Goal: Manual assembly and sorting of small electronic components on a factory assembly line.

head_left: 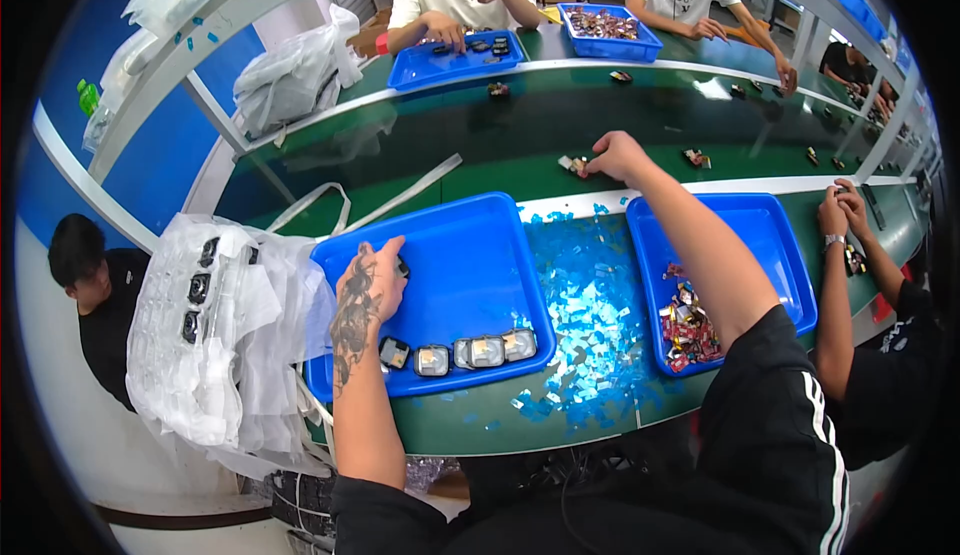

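Observation:
My left hand (372, 283), its forearm tattooed, is over the left blue tray (470, 225). Its fingers are curled round a small black square-edged device (403, 267), mostly hidden by the hand. Along that tray's near side lie several small rounded-square devices (432, 360) with dark rims and pale faces. My right hand (622, 160) is stretched out over the green conveyor belt. Its thumb and fingers close on a small red-and-cream electronic part (575, 165) at the belt's near edge.
Blue film scraps (585, 335) cover the bench between the trays. The right blue tray (790, 255) holds red and metallic parts (688, 325). Stacked clear plastic trays (190, 355) stand at left. Co-workers sit across the belt and at my right; a person is at far left.

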The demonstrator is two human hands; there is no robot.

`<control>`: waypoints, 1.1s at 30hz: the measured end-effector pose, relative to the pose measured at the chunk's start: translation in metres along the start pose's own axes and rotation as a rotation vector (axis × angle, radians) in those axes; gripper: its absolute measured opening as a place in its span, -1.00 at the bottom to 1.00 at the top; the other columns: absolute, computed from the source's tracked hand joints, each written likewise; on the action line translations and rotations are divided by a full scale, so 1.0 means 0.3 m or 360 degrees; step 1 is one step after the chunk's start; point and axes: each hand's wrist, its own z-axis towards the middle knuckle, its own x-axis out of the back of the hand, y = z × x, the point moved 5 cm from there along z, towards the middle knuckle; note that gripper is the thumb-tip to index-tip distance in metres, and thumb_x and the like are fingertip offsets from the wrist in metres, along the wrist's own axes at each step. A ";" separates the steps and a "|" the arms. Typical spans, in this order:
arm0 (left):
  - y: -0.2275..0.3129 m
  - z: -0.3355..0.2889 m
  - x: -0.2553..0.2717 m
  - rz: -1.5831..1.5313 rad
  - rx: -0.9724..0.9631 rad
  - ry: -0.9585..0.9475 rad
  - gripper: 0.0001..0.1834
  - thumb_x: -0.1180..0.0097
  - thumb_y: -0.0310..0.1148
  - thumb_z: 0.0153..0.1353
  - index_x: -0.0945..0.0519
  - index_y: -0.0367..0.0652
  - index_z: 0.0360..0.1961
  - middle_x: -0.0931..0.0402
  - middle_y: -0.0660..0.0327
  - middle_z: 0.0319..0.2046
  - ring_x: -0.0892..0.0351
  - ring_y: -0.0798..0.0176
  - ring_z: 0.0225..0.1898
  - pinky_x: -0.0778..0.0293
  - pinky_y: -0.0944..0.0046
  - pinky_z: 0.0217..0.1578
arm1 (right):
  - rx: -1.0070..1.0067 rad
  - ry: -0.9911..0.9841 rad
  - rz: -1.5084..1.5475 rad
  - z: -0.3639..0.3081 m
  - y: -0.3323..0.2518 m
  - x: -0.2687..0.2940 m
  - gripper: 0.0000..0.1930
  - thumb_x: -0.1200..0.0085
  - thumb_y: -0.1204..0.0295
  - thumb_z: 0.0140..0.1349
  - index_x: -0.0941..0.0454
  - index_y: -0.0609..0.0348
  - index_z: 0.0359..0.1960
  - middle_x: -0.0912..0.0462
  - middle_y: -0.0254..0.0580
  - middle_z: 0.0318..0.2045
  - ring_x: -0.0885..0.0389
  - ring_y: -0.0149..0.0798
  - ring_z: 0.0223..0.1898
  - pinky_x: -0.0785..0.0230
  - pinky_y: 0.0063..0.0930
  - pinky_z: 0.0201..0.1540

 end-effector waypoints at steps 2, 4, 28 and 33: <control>0.019 0.004 0.021 -0.0065 -0.0014 -0.0057 -0.61 -0.30 -0.24 0.10 -0.53 -0.13 -0.08 -0.51 -0.04 0.00 -0.52 -0.08 0.06 -0.46 0.00 0.06 | 0.0044 0.0076 -0.0001 -0.016 0.016 0.099 -0.55 -0.48 0.33 -0.19 -0.62 0.21 -0.22 -0.66 -0.03 -0.24 -0.63 -0.07 -0.12 -0.46 -0.32 -0.04; -0.007 0.029 0.014 -0.0079 0.0141 -0.0101 -0.62 -0.31 -0.22 0.09 -0.52 -0.16 -0.13 -0.55 -0.05 -0.06 -0.55 -0.10 0.01 -0.48 0.00 0.01 | 0.0233 0.0125 -0.0029 -0.081 0.012 0.231 -0.67 -0.32 0.34 0.05 -0.63 0.25 -0.18 -0.66 -0.11 -0.35 -0.65 -0.16 -0.30 -0.48 -0.35 -0.19; 0.479 -0.175 -0.038 -0.2560 -0.0469 -0.0724 -0.66 -0.03 -0.44 0.35 -0.45 -0.18 0.15 -0.50 0.07 -0.05 -0.54 0.31 -0.12 -0.53 0.31 -0.06 | 0.0442 0.0116 0.0831 -0.825 -0.044 0.374 -0.89 -0.21 0.61 0.14 -0.54 0.24 -0.33 -0.59 -0.40 -0.45 -0.50 -0.60 -0.47 -0.31 -0.72 -0.39; 0.514 -0.217 0.000 -0.2196 -0.0715 -0.0500 -0.72 -0.32 -0.28 0.14 -0.69 -0.11 -0.13 -0.44 0.10 -0.12 -0.48 0.28 -0.20 -0.44 0.34 -0.20 | 0.0390 -0.0322 0.1096 -0.859 -0.186 0.188 -0.92 -0.23 0.59 0.16 -0.55 0.28 -0.36 -0.60 -0.40 -0.49 -0.48 -0.63 -0.47 -0.31 -0.73 -0.40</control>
